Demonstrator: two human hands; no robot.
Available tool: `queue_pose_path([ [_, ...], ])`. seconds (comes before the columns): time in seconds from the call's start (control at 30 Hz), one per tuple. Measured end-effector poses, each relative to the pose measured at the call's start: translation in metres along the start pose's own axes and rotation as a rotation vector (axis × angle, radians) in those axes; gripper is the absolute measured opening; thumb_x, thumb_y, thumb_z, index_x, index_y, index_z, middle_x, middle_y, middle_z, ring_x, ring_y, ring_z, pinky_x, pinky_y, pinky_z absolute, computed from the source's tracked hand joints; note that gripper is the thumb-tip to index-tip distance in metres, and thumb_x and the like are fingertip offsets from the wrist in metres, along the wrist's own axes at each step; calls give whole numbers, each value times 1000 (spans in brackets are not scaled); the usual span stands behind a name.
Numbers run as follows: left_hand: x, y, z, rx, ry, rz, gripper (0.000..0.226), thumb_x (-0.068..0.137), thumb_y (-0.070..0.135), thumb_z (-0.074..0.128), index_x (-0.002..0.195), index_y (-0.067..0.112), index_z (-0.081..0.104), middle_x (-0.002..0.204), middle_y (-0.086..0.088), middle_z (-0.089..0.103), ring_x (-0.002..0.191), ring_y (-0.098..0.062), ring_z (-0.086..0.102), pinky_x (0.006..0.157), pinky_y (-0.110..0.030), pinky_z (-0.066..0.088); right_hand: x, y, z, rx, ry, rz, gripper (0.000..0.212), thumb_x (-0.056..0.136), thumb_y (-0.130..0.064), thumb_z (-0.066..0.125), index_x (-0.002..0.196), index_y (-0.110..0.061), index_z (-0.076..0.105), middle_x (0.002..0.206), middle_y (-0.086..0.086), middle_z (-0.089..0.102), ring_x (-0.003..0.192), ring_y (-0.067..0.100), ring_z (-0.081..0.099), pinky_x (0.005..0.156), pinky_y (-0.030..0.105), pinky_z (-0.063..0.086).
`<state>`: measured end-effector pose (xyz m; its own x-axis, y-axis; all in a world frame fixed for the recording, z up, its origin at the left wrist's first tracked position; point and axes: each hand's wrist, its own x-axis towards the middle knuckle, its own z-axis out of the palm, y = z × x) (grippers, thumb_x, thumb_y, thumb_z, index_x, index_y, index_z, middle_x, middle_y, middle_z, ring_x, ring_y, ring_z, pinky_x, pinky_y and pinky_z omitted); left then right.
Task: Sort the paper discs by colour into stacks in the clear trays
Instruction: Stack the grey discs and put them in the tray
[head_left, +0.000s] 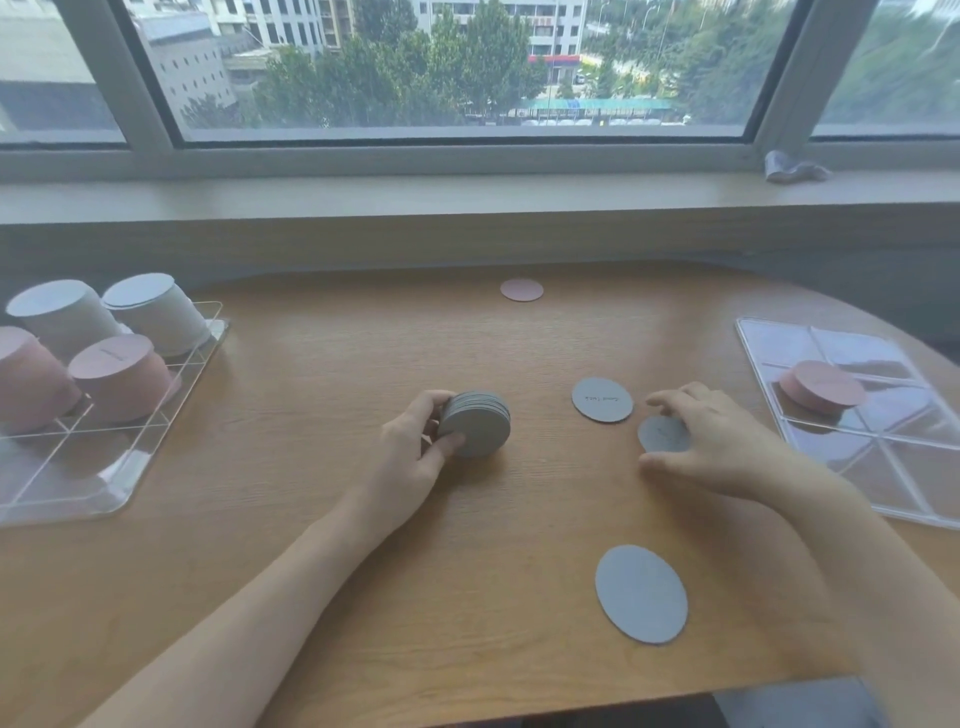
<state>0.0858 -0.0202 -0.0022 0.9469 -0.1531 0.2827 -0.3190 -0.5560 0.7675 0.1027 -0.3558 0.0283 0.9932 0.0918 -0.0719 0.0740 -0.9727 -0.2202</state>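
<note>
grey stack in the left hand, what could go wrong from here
The left hand holds the grey stack tilted on edge, so discs could slide off and scatter. The right hand is lifting a thin grey disc that may slip. The far pink disc could be missed.

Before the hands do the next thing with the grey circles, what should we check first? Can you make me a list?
1. Left hand grips the grey stack firmly: ok, thumb and fingers curl round it.
2. Right hand has the small grey disc: cannot tell, fingers are over it but the grip is hidden.
3. Loose discs left to gather: not ok, the written-on grey disc, the near grey disc and the far pink disc lie on the table.
4. Room in the right tray: ok, only one pink stack sits in it.
5. Left tray colours kept apart: ok, grey stacks behind, pink in front.
</note>
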Motion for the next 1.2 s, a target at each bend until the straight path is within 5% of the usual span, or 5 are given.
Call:
queue_pose_path([
  [0.47,1,-5,1,-28,-24,8,29,94,10,66,121,20,59,104,7,70,90,-7,60,74,-12,45,11,-7,-6,232,-12,-103,40,72,-47,75,103,-37,52,109,-16,45,105,4,45,90,33,45],
  [0.6,1,-4,1,-38,-30,11,29,95,10,65,122,19,59,105,8,70,91,-8,61,75,-14,46,33,-20,3,303,163,-145,49,76,-39,81,116,-25,55,115,-8,47,110,13,40,93,32,41],
  [0.87,1,-7,0,-38,-50,9,29,95,13,65,119,29,58,105,10,70,87,-11,64,78,-19,49,60,-27,4,238,-43,-89,71,69,-44,87,129,-28,53,115,-4,47,113,15,39,101,35,39],
  [1.07,1,-8,1,-59,-77,29,31,95,13,66,118,32,57,104,13,69,85,-12,67,79,-29,53,47,-48,10,468,134,-57,28,83,-30,78,85,-24,51,90,-4,55,84,18,54,66,28,40],
  [1.2,1,-8,2,-80,-57,35,34,93,10,67,116,34,58,102,7,70,79,-15,68,77,-32,53,30,-93,19,747,192,-148,6,97,-17,60,95,-15,55,88,-3,59,78,9,52,67,22,40],
])
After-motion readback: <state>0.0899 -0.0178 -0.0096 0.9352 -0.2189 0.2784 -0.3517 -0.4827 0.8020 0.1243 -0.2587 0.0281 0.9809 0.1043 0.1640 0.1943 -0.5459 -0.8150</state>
